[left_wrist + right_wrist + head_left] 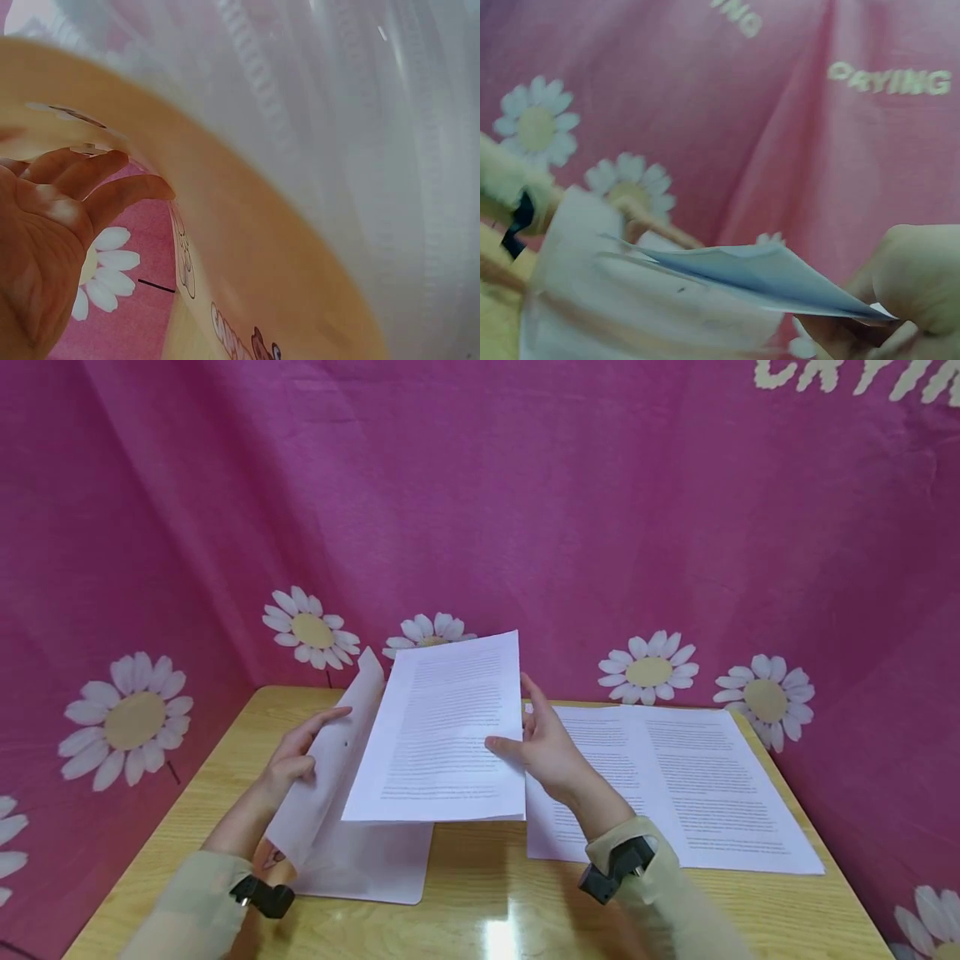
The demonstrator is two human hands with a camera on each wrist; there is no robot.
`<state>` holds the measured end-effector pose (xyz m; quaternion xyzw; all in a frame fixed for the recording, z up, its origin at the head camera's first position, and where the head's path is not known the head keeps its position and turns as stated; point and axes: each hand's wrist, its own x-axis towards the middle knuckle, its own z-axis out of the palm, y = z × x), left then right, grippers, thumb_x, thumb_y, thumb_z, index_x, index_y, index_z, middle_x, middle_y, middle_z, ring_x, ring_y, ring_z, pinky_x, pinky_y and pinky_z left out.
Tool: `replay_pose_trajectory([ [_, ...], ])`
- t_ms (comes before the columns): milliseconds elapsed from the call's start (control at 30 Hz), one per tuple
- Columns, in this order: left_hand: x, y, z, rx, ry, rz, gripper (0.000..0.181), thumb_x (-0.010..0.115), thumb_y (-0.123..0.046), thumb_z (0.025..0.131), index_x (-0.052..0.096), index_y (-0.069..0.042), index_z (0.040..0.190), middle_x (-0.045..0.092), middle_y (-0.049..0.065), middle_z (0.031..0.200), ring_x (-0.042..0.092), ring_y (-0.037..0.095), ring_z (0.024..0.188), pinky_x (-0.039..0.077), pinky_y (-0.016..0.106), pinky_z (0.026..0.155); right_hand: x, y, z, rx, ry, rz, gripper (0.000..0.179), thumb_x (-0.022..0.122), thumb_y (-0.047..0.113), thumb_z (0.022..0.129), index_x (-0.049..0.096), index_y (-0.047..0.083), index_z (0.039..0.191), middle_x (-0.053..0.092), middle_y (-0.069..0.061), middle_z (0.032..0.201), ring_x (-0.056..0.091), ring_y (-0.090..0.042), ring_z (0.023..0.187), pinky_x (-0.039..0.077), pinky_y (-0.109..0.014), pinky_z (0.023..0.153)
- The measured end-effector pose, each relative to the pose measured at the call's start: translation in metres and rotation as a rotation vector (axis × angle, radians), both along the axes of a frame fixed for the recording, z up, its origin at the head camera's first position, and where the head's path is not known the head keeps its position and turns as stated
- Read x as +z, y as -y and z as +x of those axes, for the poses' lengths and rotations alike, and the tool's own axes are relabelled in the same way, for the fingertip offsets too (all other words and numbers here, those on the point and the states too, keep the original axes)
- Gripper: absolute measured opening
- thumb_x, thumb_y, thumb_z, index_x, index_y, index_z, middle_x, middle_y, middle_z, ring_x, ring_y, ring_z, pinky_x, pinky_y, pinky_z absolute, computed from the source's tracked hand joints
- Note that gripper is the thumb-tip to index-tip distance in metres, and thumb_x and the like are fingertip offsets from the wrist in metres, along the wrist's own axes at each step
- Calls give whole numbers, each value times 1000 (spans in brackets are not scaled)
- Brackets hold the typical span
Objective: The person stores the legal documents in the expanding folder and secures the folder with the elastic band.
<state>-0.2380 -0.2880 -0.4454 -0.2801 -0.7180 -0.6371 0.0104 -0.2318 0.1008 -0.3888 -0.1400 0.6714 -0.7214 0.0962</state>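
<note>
My left hand (288,764) holds up the curved, pale cover side of a folder (375,868) on the table's left. In the left wrist view, its fingers (131,196) touch the edge of the cover (247,225), which bears cartoon prints, with clear plastic sleeves (337,112) beside it. A thin stack of printed sheets (450,727) is raised over the folder, pinched at its right edge by my right hand (551,747), thumb on top. The right wrist view shows the sheets (742,270) edge-on, slightly spread, close to the folder's raised side (577,262).
Two printed pages (697,785) lie side by side on the right of the wooden table (480,893). A pink curtain (480,510) with daisies hangs behind and at both sides. Each wrist carries a black camera band (618,868).
</note>
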Motion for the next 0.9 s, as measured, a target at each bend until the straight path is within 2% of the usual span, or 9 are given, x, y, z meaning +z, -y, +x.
replay_pose_trajectory([
  [167,0,-2,-1,-17,21,12,87,53,-1,71,46,-7,157,45,24,140,50,34,114,54,36,83,-12,10,4,34,65,43,112,75,-6,90,1,18,171,68,-20,112,71,-22,86,57,-34,79],
  [200,0,-3,-1,-17,21,13,87,53,-1,71,47,-8,157,45,23,141,50,34,114,54,37,84,-14,12,5,38,76,43,112,75,-5,90,1,17,171,67,-21,113,72,-22,88,58,-35,80],
  [233,0,-3,-1,-17,21,15,87,53,-1,71,47,-10,157,44,23,142,50,34,114,54,37,85,-15,14,5,44,97,32,112,75,-6,90,0,18,171,67,-23,120,73,-26,97,59,-38,84],
  [367,1,-3,1,-20,14,25,87,54,-1,71,50,-16,157,47,20,141,52,33,112,54,38,85,-16,18,9,49,139,50,114,77,-4,88,1,18,170,62,-26,124,72,-31,102,59,-42,87],
  [600,2,-2,3,-22,-1,33,87,55,0,72,52,-20,156,49,17,141,52,32,112,54,37,85,-17,22,15,77,139,47,117,75,-8,88,-4,19,170,60,-28,125,74,-32,98,60,-44,83],
  [900,0,0,2,-29,-6,37,87,53,0,71,52,-18,156,51,16,138,52,30,110,54,36,81,-17,20,13,110,141,28,113,71,-8,91,-7,16,170,64,-28,129,75,-32,100,61,-44,82],
])
